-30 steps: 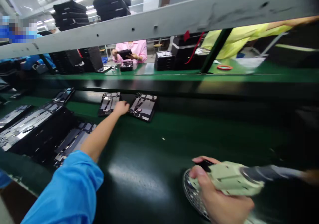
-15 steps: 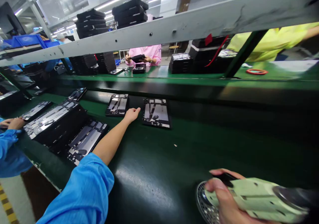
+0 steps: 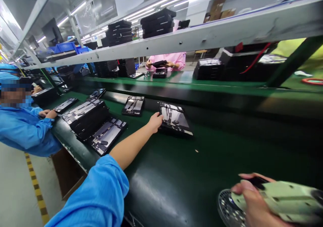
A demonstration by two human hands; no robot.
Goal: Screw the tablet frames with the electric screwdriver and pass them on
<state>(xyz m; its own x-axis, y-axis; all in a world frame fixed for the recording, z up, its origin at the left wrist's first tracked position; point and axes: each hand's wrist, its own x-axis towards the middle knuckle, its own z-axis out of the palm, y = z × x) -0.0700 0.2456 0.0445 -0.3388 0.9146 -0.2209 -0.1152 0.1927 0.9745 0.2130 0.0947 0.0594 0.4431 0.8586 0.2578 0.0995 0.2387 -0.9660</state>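
Observation:
My left hand (image 3: 155, 122) grips the left edge of an opened tablet (image 3: 175, 117), its bare metal inside and dark flat cables facing up. The tablet looks tilted, with its near side over the green bench. At the lower right, my right hand (image 3: 254, 196) is wrapped round a pale green power tool (image 3: 282, 195) with a perforated round disc (image 3: 228, 208) at its end. Another opened tablet (image 3: 133, 106) lies left of my left hand. Nearer my forearm are a stack of opened tablets (image 3: 88, 117) and one more tablet (image 3: 107, 136) leaning against it.
A co-worker in blue (image 3: 27, 126) stands at the left, hands on a tablet (image 3: 66, 105). A grey shelf beam (image 3: 164, 45) crosses above the green bench (image 3: 161, 173). Beyond it, a person in pink (image 3: 166, 60) holds a dark device, between black stacks (image 3: 208, 69).
My left hand has closed on the tablet's left edge and tilted it up from the bench. The view has swung left, showing more of the co-worker. My right hand still holds the tool.

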